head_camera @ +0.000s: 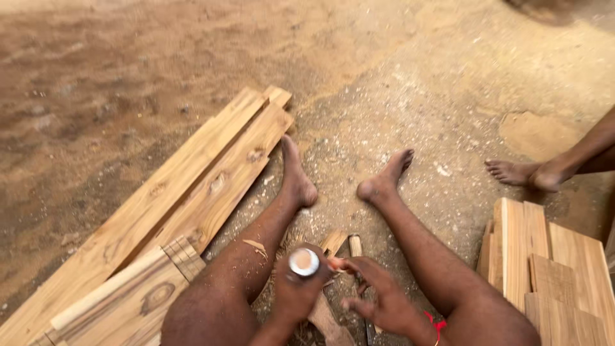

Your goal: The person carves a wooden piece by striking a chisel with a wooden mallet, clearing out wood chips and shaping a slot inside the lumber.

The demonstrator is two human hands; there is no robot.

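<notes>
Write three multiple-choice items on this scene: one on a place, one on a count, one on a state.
1. Where do the long pale wooden planks lie?
A. On the ground beside the person's left leg
B. Across both knees
C. Leaning against a wall

2. How many bare feet show in all?
A. Two
B. Three
C. Five

3. How is the left hand holding the small round silver-topped object?
A. Flat and open under it
B. Closed around it, top up
C. Not touching it

Answers:
1 A, the planks rest on the sandy ground at the left leg's outer side.
2 B, the person's own two feet plus another person's foot at the right edge.
3 B, the fingers wrap it while the right hand hovers open beside it.
</notes>
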